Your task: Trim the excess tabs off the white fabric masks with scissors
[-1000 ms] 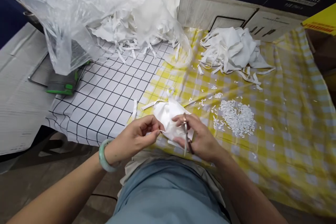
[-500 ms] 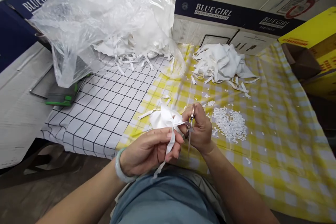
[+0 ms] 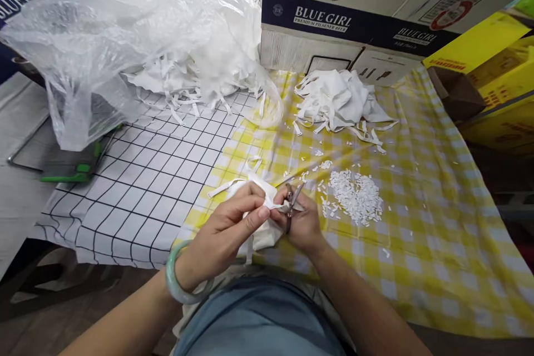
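Note:
My left hand point(image 3: 223, 231), with a pale green bangle on its wrist, pinches a small white fabric piece point(image 3: 267, 235) with thin straps. One strap lies out to the left on the yellow checked cloth, and another hangs below my fingers. My right hand point(image 3: 307, 227) is wrapped round small metal scissors point(image 3: 296, 198), their blades apart and pointing up and to the right. A corner of the fabric reaches up to the scissors, between both hands. My right fingertips are partly hidden, so whether they also grip the fabric is unclear.
Right of my hands lies a heap of small white clippings point(image 3: 359, 198). Behind it is a pile of white strapped pieces point(image 3: 342, 99) before a cardboard box point(image 3: 308, 47). A clear plastic bag point(image 3: 112, 33) covers more white pieces. Far left lies a grey-and-green object point(image 3: 69, 166).
My left hand has shifted its hold up to the fabric's corner by the scissors. The scissors have turned from pointing down to pointing up and right. The view has shifted slightly.

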`<state>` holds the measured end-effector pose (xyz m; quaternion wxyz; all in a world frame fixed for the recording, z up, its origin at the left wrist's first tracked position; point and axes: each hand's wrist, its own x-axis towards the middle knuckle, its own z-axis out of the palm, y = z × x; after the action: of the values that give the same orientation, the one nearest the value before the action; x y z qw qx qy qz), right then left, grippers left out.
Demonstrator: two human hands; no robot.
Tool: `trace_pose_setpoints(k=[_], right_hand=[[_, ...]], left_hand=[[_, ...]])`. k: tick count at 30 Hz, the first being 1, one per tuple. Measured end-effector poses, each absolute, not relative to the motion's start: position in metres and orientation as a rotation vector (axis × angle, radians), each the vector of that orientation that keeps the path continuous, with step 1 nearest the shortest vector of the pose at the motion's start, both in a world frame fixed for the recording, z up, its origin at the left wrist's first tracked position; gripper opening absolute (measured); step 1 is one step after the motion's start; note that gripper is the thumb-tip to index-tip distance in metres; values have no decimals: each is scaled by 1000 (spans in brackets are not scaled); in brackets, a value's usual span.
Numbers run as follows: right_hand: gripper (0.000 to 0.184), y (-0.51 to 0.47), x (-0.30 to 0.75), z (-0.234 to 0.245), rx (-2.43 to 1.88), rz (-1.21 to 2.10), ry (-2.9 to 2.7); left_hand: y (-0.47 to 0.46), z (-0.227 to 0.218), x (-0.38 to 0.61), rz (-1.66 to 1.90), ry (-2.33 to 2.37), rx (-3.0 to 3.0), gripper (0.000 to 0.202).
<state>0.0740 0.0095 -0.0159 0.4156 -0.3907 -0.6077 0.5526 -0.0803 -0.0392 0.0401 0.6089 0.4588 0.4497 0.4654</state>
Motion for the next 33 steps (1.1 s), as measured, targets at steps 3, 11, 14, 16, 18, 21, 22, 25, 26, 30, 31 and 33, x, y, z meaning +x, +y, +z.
trace_pose_setpoints(k=[3,11,14,16,18,21,22,25,26,30,31,33], right_hand=[[25,-10,59,-23,-988,1606,-1333],[41,1,127,10,-1236,1127,-1923],[39,3,137,18,-1267,1096,-1870],[36,0,126,13,-1226,1276,-1658],[36,-4,107,3,-1150,1537,-1362],[41,-9,87,-12,-1056,1763,-1091],[42,-10,86,-14,-1037,1794,-1088],[40,-8,103,-8,-1092,1738,-1299],[40,-6,113,-3,-1155,1632,-1433],[46,2,147,17,-1321,1042,-1975],[47,3,150,19,-1329,968,-2063],[47,4,153,21,-1353,901,-2179]], left_hand=[[-33,40,-75,1235,1023,1075,23],[-27,15,-46,1300,1073,1028,24],[-28,12,-38,1317,1076,1099,25],[-27,14,-36,1318,1036,1122,25],[-25,18,-37,1293,995,1134,25],[-22,25,-39,1264,973,1035,27],[-20,25,-40,1262,981,991,27],[-18,19,-38,1287,1059,984,27],[-18,16,-36,1301,1090,1025,26],[-20,3,-27,1324,1099,1213,25],[-20,2,-24,1317,1081,1245,25],[-21,0,-21,1295,1051,1281,25]])
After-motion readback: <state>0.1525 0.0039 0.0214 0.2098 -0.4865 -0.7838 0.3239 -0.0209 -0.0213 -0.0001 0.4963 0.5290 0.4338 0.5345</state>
